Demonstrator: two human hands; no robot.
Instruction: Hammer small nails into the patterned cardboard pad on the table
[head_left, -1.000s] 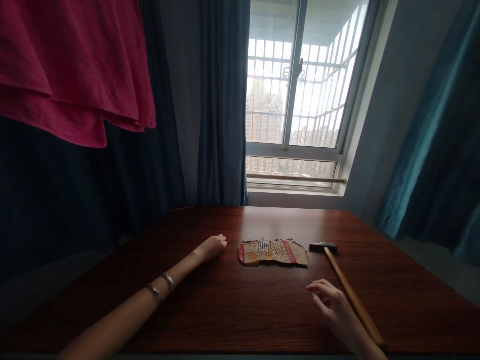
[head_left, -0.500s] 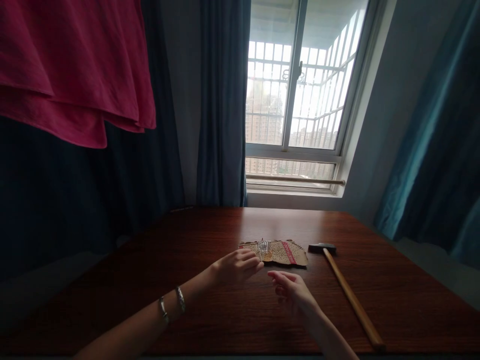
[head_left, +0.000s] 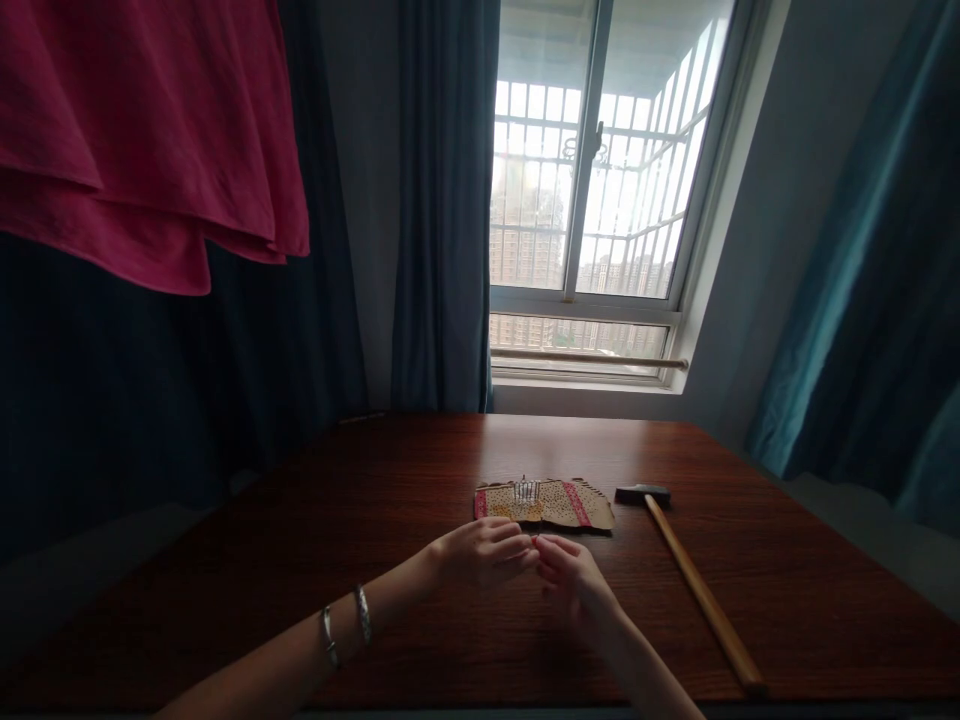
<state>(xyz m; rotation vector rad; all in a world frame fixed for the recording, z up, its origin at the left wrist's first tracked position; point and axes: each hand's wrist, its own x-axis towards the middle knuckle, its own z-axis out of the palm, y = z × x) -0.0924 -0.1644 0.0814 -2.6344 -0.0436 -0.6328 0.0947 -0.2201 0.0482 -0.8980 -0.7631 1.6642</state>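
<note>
My left hand (head_left: 487, 550), with two silver bracelets on its wrist, is closed in a pinch just in front of a cardboard piece (head_left: 556, 503). Its fingertips meet those of my right hand (head_left: 574, 572), which is also pinched closed. A thin dark thing, apparently a nail (head_left: 538, 528), shows faintly where the fingertips come together; most of it is hidden. The cardboard is dotted with small holes and has red and yellow patches. Several nails (head_left: 526, 490) stand upright in a row on it.
To the right of the cardboard lies a hammer (head_left: 701, 590), its dark head away from me and its wooden handle towards me. Everything rests on a brown wooden table (head_left: 375, 480). Behind are a barred window and blue curtains; pink cloth (head_left: 150, 130) hangs upper left.
My left hand has drawn back from the cardboard, bringing the thin nail towards me. The fingertips of both hands, apart before, now meet. Cardboard and hammer stay in place.
</note>
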